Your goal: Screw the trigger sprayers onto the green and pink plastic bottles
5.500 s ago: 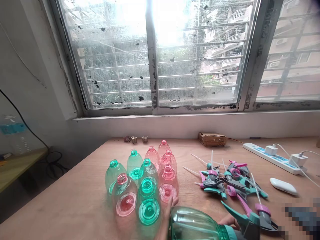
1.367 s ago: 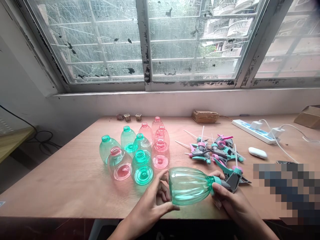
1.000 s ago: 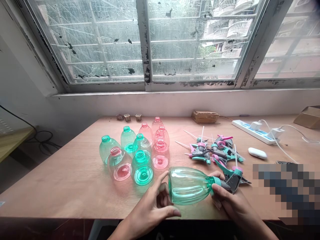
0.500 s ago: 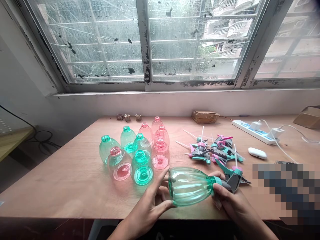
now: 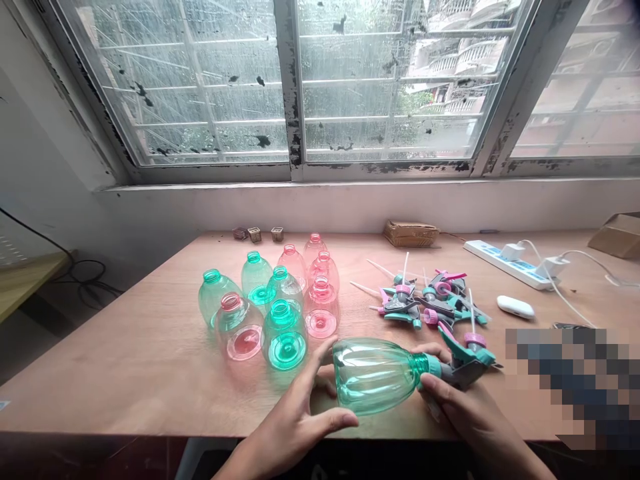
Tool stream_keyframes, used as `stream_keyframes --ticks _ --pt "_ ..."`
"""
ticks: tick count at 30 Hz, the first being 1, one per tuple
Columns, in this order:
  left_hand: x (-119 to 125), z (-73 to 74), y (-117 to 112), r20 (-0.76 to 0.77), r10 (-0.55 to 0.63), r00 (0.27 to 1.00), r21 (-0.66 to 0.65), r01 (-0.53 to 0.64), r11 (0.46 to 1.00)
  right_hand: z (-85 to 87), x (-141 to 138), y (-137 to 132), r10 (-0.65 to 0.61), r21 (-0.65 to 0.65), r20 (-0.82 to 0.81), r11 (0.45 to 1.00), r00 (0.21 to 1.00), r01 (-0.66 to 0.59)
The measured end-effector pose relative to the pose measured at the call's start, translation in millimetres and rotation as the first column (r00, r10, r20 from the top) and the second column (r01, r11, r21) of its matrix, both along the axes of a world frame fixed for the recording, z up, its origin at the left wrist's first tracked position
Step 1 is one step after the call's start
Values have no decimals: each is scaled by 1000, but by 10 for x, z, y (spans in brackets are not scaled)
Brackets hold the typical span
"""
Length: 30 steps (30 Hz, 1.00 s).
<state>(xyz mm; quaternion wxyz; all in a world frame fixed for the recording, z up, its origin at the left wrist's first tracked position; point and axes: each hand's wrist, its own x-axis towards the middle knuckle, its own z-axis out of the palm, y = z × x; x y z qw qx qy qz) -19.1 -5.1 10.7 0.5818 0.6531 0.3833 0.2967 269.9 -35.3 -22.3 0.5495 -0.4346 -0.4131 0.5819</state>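
Note:
A clear green spray bottle lies on its side between my hands, just above the front of the table. My left hand cups its base, thumb in front and the other fingers partly hidden behind. At the neck, my right hand grips the teal collar of a trigger sprayer, thumb on the near side. The grey and teal sprayer head sticks out to the right, in line with the bottle. Behind it lies a heap of loose trigger sprayers in pink, teal and grey with white tubes.
Several open green bottles and pink bottles stand left of centre. A white power strip with plugs and a white oval case lie at right. Farther back are a cardboard box and small cups.
The sprayer head has turned about the bottle's long axis, so its teal trigger faces differently. The bottle has shifted slightly left, and my left thumb has moved forward over its base.

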Motion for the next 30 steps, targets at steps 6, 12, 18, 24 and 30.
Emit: stream_keyframes --ticks 6,12,18,24,30 --pt "8 -29 9 67 -11 998 73 6 997 -12 -17 24 -20 6 -81 1000 996 21" --pt "14 -57 3 83 -6 997 36 3 999 -15 -17 25 -37 2 -82 999 996 37" --pt "32 69 7 102 10 995 -46 -5 999 11 -17 -22 -88 -26 -9 996 996 88" --pt "45 78 17 104 32 994 -58 -26 998 51 5 -50 -63 -24 93 998 994 66" --pt "75 79 27 148 1 989 -46 5 999 34 -17 -36 -97 -34 50 995 994 99"
